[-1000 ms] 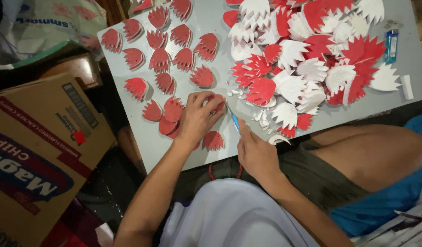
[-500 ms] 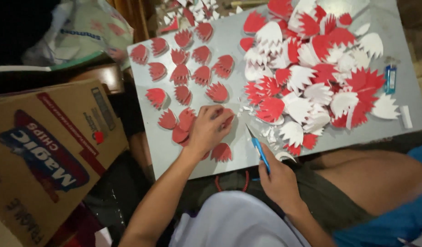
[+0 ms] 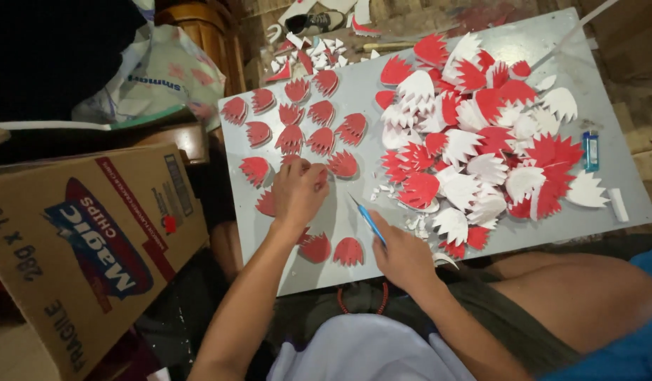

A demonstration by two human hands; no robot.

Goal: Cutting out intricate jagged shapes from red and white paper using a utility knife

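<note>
My left hand [image 3: 301, 194] rests fingers-down on the grey board [image 3: 354, 92], pressing on red notched foam cut-outs [image 3: 343, 164] laid in rows. My right hand [image 3: 403, 254] holds a blue craft knife [image 3: 368, 220] near the board's front edge, blade pointing up-left. Two more red cut-outs [image 3: 348, 250] lie between my hands. A heap of red and white cut-outs [image 3: 481, 141] covers the right half of the board.
A brown cardboard box [image 3: 79, 240] stands at the left. A blue glue tube [image 3: 590, 150] and a white stick [image 3: 617, 204] lie at the board's right edge. Paper scraps [image 3: 304, 53] litter the floor beyond. My bare knee [image 3: 580, 296] is at lower right.
My left hand shifted slightly up over the row of red pieces. My right hand with the knife drew back toward the board's front edge. The view swung right and upward.
</note>
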